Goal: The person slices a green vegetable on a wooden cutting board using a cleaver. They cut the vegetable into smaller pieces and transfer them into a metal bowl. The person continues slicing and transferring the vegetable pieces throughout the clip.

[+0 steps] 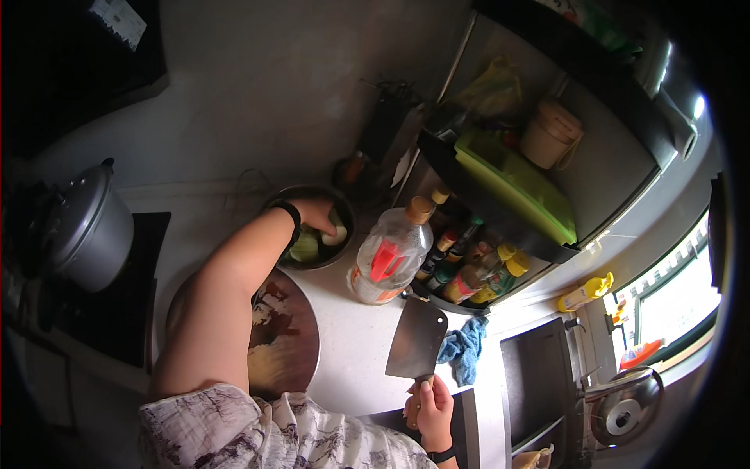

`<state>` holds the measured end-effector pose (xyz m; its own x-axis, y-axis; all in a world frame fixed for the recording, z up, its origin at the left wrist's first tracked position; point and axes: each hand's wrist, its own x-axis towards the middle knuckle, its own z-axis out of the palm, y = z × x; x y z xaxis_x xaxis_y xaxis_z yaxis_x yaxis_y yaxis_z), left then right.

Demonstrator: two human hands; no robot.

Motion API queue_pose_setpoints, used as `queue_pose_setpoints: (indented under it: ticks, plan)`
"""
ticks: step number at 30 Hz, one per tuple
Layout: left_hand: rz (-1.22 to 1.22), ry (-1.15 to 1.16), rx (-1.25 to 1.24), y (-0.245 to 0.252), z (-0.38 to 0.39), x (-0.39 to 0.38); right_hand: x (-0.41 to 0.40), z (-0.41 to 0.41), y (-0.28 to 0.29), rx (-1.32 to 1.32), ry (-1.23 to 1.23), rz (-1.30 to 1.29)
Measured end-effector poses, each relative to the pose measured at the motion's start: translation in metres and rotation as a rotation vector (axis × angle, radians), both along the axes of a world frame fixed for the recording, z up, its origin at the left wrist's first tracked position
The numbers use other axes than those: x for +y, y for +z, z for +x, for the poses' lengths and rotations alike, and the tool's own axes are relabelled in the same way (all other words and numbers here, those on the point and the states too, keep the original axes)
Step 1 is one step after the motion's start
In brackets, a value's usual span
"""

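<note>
My left hand (319,216) reaches down into a round metal bowl (350,234), its fingers on a pale green vegetable piece (334,227). More green pieces (304,246) lie beneath, their kind hard to tell. In my right hand (435,404) is a cleaver (417,340), held by its wooden handle over the counter's front edge, broad blade pointing away from me. Below my left forearm sits a round chopping board (287,352) with wet-looking, pale worn patches. The forearm hides the board's middle and part of the bowl's near rim.
A large clear plastic bottle (392,258) stands right of the bowl, beside a corner shelf with several sauce bottles (469,275). A blue cloth (466,349) lies by the cleaver. The sink (536,375) is at right, a metal pot (94,228) on the stove at left.
</note>
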<state>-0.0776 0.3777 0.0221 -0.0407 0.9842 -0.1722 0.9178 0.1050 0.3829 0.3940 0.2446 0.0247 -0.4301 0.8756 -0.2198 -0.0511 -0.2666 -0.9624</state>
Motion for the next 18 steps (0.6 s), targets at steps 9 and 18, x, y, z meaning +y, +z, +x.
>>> queue_pose_setpoints:
  ticks: [9, 18]
  plan:
    - [0.182, 0.101, 0.054, 0.076, 0.007, -0.043, -0.004, -0.001, 0.004, 0.002, 0.046, 0.011]
    - [0.013, 0.774, -1.052, 0.050, 0.028, -0.238, -0.004, -0.012, -0.004, 0.009, 0.308, -0.040]
